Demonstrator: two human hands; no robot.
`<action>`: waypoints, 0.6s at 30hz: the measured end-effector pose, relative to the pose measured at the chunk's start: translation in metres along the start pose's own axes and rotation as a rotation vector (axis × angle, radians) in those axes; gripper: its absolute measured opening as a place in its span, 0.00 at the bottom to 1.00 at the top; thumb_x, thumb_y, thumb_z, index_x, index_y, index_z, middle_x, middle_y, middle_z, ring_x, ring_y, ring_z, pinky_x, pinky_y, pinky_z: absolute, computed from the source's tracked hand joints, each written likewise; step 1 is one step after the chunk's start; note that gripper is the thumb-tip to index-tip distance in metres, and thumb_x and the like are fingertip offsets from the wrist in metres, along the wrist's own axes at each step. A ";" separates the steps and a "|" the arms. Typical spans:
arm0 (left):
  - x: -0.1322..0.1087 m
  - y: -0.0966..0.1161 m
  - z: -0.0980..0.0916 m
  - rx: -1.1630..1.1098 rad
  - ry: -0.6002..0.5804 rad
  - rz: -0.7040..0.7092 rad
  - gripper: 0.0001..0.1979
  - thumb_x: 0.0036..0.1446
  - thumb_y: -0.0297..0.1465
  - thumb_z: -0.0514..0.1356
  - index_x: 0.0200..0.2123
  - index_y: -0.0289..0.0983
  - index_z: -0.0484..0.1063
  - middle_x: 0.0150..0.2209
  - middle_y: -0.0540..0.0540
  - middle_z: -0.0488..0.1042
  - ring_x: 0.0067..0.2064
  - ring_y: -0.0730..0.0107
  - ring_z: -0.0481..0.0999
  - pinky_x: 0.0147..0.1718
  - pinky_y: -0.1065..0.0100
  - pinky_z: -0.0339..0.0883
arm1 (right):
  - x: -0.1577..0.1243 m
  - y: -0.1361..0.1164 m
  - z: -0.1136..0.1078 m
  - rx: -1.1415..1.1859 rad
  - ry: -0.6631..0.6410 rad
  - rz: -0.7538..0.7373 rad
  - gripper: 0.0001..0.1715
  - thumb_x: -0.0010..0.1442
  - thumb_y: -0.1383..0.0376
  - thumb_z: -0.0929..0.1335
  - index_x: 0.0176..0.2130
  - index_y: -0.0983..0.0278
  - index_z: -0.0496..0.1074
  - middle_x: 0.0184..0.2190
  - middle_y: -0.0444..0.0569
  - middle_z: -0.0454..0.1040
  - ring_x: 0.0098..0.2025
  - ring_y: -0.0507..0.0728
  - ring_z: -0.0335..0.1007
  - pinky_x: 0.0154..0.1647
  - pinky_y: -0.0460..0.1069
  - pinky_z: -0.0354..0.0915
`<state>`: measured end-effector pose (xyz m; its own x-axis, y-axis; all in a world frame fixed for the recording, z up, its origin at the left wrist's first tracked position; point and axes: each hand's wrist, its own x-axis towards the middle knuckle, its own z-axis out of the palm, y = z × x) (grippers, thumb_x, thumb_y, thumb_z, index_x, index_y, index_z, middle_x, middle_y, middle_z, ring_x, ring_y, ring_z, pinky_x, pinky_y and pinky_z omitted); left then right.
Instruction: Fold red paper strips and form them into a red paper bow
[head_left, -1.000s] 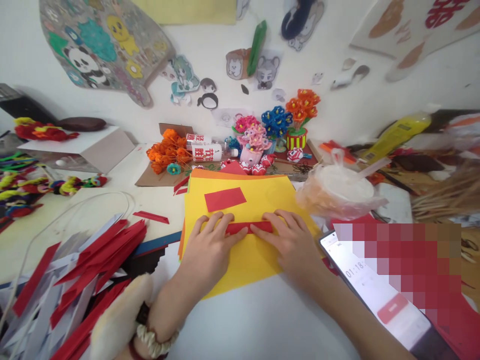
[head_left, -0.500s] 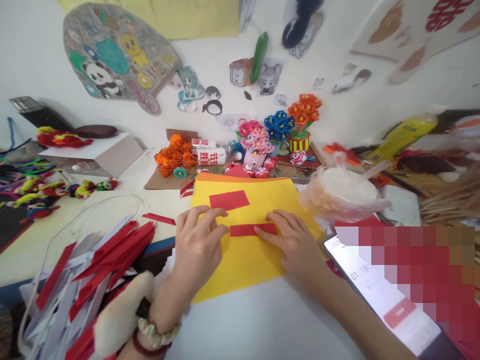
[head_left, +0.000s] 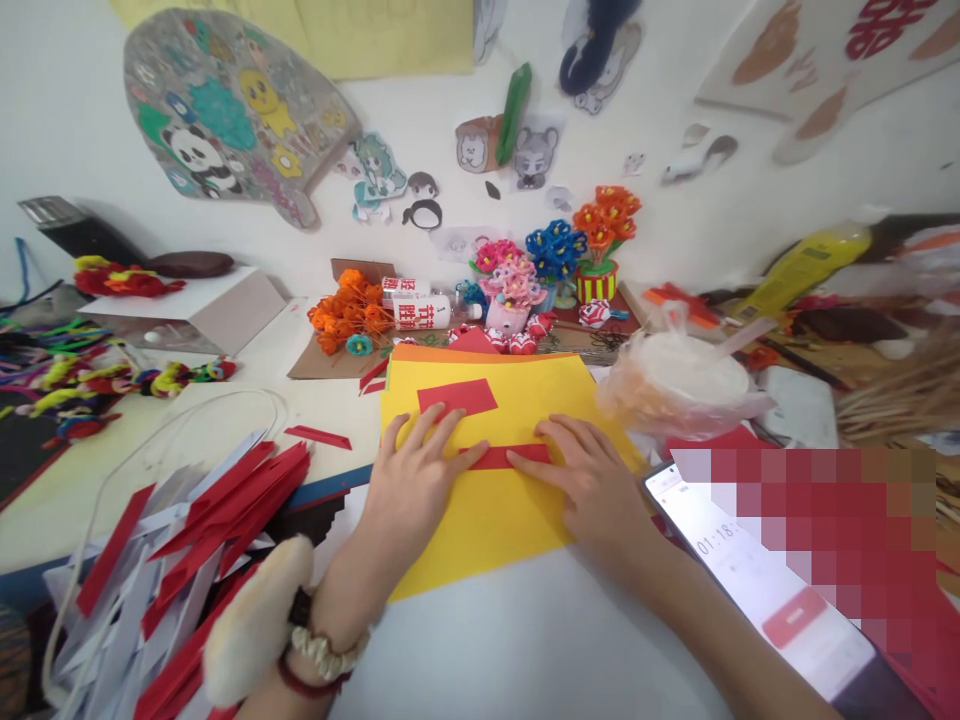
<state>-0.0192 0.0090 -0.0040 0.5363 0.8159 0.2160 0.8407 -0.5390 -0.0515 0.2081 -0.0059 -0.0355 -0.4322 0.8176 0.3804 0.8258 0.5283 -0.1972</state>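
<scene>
A narrow red paper strip (head_left: 498, 458) lies crosswise on a stack of yellow paper (head_left: 495, 530). My left hand (head_left: 417, 470) is spread over the yellow sheet, its thumb pressing the strip's left end. Two of its fingertips reach the lower edge of a wider red paper rectangle (head_left: 459, 396) lying just above. On the other side my right hand (head_left: 592, 470) has its thumb on the strip near the middle, while its fingers stretch forward past the strip's right end. Both hands are open, and neither grasps anything.
Folded red and white paper strips (head_left: 217, 520) pile up at the left. A phone (head_left: 757, 580) showing a timer lies at the right, below a plastic-wrapped bowl (head_left: 686, 370). Bunches of craft flowers (head_left: 510, 275) and a bottle (head_left: 420, 312) line the back.
My left hand has moved forward and right. Its thumb now rests on the strip, and its fingers have straightened toward the wider red rectangle. My right hand stays nearly in place.
</scene>
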 end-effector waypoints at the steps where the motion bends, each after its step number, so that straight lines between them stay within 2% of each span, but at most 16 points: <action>1: -0.003 -0.003 -0.002 0.003 -0.007 -0.014 0.26 0.53 0.20 0.56 0.50 0.53 0.72 0.59 0.46 0.67 0.60 0.49 0.63 0.53 0.43 0.58 | 0.000 0.000 0.000 -0.002 -0.010 0.007 0.43 0.40 0.84 0.62 0.49 0.52 0.75 0.51 0.53 0.68 0.56 0.65 0.59 0.55 0.63 0.60; 5: -0.011 -0.006 -0.009 0.033 -0.009 -0.082 0.27 0.48 0.16 0.55 0.45 0.50 0.76 0.57 0.47 0.69 0.58 0.48 0.65 0.52 0.44 0.59 | 0.001 0.000 0.000 0.018 -0.041 0.013 0.44 0.39 0.85 0.61 0.50 0.53 0.75 0.51 0.53 0.68 0.56 0.65 0.59 0.55 0.62 0.61; 8: -0.008 0.001 -0.010 0.054 0.083 -0.136 0.22 0.48 0.17 0.54 0.39 0.43 0.78 0.54 0.46 0.72 0.55 0.48 0.68 0.50 0.47 0.61 | 0.002 0.000 0.002 0.043 -0.021 0.016 0.44 0.39 0.85 0.60 0.49 0.54 0.75 0.51 0.54 0.68 0.56 0.64 0.59 0.54 0.62 0.61; 11: 0.000 0.013 -0.005 0.022 0.143 -0.113 0.24 0.49 0.17 0.53 0.46 0.43 0.76 0.55 0.46 0.72 0.55 0.51 0.68 0.49 0.49 0.62 | 0.002 -0.001 0.005 0.076 0.020 0.012 0.42 0.38 0.84 0.60 0.47 0.56 0.77 0.50 0.54 0.68 0.54 0.64 0.60 0.53 0.62 0.63; 13: 0.004 0.019 0.000 -0.015 0.096 -0.061 0.27 0.50 0.17 0.53 0.50 0.45 0.73 0.57 0.47 0.69 0.56 0.51 0.67 0.51 0.49 0.61 | 0.001 -0.001 0.007 0.099 0.047 0.015 0.41 0.39 0.84 0.60 0.46 0.56 0.77 0.49 0.54 0.68 0.53 0.64 0.61 0.52 0.62 0.64; 16: 0.006 0.022 0.006 -0.050 0.009 -0.045 0.27 0.50 0.17 0.53 0.50 0.46 0.72 0.58 0.46 0.67 0.57 0.50 0.65 0.52 0.47 0.60 | 0.002 -0.003 0.007 0.125 0.071 0.032 0.40 0.39 0.84 0.59 0.46 0.58 0.77 0.47 0.54 0.69 0.52 0.63 0.62 0.50 0.61 0.65; 18: 0.005 0.021 0.008 -0.068 -0.009 -0.054 0.28 0.50 0.17 0.53 0.51 0.47 0.72 0.58 0.46 0.68 0.58 0.51 0.65 0.52 0.47 0.60 | 0.003 -0.005 0.008 0.124 0.091 0.044 0.39 0.40 0.84 0.59 0.45 0.60 0.77 0.47 0.54 0.68 0.52 0.62 0.61 0.51 0.59 0.65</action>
<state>0.0019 0.0035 -0.0116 0.4909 0.8460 0.2082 0.8617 -0.5067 0.0270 0.1996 -0.0047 -0.0402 -0.3574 0.8195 0.4480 0.7896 0.5213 -0.3237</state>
